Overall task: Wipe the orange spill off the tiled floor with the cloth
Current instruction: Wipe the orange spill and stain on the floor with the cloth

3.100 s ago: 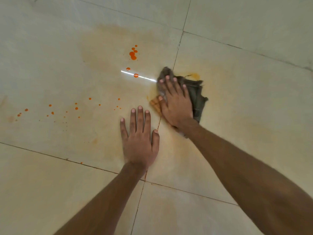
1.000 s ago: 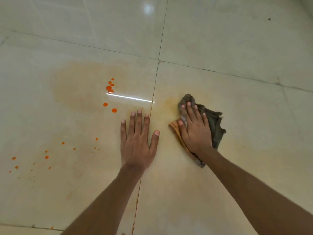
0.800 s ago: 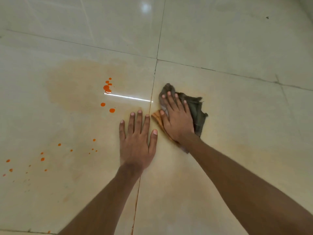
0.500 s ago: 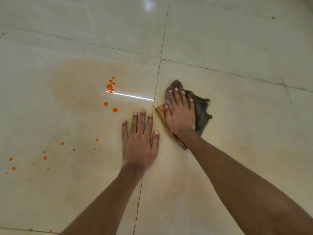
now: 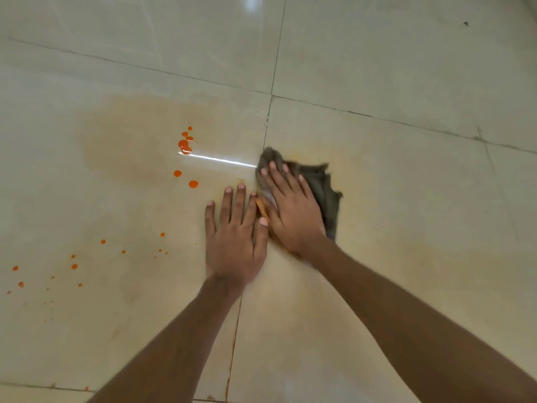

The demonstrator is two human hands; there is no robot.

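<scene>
A crumpled grey cloth (image 5: pixel 322 184) with an orange-stained edge lies on the cream tiled floor (image 5: pixel 406 199), just right of a grout line. My right hand (image 5: pixel 290 210) presses flat on it with straight fingers. My left hand (image 5: pixel 235 237) rests flat on the tile beside it, thumb almost touching the right hand. Bright orange drops (image 5: pixel 184 145) sit left of the cloth, with two more drops (image 5: pixel 193 184) nearer my left hand. Small orange spatters (image 5: pixel 74 266) dot the tile far left. A pale orange smear (image 5: pixel 130 135) spreads behind the drops.
Grout lines (image 5: pixel 268 126) cross just beyond the cloth. A faint orange film (image 5: pixel 377 228) covers the tile around and right of the cloth. A bright light streak (image 5: pixel 220 160) reflects off the glossy floor. A dark speck (image 5: pixel 465 23) lies at the far right.
My right hand swept the cloth left from farther right on the tile until it lies next to my left hand. My left hand stayed flat in place.
</scene>
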